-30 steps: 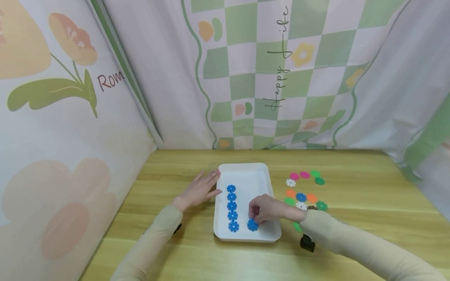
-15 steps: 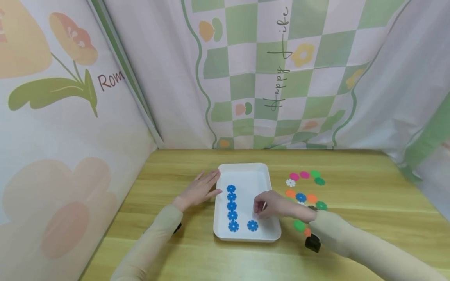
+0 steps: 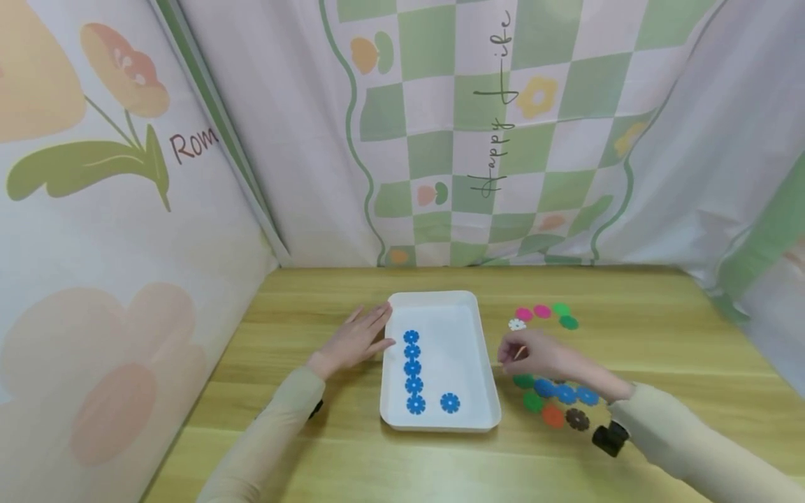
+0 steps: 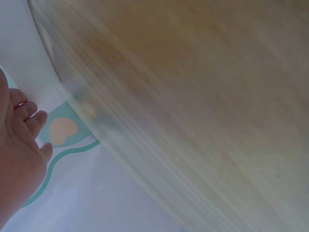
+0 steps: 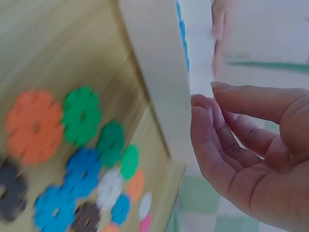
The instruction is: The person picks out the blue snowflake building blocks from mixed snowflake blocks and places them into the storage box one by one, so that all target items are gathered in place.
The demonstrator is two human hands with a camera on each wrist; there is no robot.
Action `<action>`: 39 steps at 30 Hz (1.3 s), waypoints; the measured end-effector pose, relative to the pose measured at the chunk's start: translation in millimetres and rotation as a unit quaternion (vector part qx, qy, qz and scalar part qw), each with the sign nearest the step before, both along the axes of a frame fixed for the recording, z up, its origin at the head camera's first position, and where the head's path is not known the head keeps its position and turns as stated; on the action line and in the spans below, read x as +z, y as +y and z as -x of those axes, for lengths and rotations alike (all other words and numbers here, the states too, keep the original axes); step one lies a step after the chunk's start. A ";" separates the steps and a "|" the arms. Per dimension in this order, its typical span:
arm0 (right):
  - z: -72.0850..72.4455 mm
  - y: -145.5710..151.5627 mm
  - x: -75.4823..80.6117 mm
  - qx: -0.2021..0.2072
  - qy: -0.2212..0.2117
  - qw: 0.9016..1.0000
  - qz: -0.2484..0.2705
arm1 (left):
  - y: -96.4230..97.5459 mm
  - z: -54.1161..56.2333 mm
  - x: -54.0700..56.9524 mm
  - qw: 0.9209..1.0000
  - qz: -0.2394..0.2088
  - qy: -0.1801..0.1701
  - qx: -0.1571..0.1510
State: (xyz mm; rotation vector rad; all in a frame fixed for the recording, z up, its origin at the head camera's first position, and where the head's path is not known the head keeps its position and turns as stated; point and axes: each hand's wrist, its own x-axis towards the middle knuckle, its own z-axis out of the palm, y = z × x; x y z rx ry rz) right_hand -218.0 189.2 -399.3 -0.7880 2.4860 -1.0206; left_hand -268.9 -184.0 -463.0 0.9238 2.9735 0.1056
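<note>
My left hand (image 3: 357, 340) lies with straight fingers at the left rim of a white tray (image 3: 443, 314). Inside the tray, several blue notched snowflake discs (image 3: 412, 367) form a column along the left side. A single blue disc (image 3: 449, 403) lies apart from them, near the tray's front right. Just right of the tray, my right hand (image 3: 541, 355) hovers over loose discs with its fingers loosely curled. In the right wrist view, a small gap shows between thumb and index finger, and the hand holds nothing. It hides part of the loose pile in the head view.
Loose discs lie right of the tray: blue (image 3: 565, 394), orange (image 3: 553, 417), dark brown (image 3: 576, 419), green (image 3: 533, 401), pink (image 3: 542, 311) and white (image 3: 517, 325). A printed curtain (image 3: 434, 154) hangs behind the wooden table (image 3: 327, 454), and a patterned wall (image 3: 126, 244) bounds it at left.
My right hand has let go of the single blue disc in the tray, lifted away and moved right, past the tray's edge to the loose discs. The left hand stays put.
</note>
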 end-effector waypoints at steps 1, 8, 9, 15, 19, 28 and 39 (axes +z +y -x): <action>-0.4 6.5 -0.5 -0.004 -0.005 1.000 0.000 | -0.1 0.0 -0.1 1.000 0.000 -0.001 0.001; -6.5 48.9 -10.5 -0.031 0.009 0.999 -0.016 | 0.1 -0.1 0.8 1.000 0.001 -0.007 0.002; -8.2 54.4 -11.8 -0.036 0.011 0.999 -0.018 | 0.1 -0.1 0.8 1.000 0.002 -0.008 0.002; -13.6 86.0 -21.3 -0.069 0.046 0.995 -0.051 | -0.3 0.4 0.1 1.000 0.001 -0.006 0.004; -13.9 101.7 -30.2 -0.090 0.068 0.991 -0.078 | 0.2 -0.5 1.4 1.000 0.000 -0.003 0.003; -15.4 116.0 -36.9 -0.126 0.026 0.984 -0.126 | 1.0 -1.8 3.0 1.000 -0.003 0.001 0.000; -20.7 120.8 -40.5 -0.134 0.010 0.981 -0.139 | 1.4 -0.8 2.5 1.000 0.002 -0.003 0.001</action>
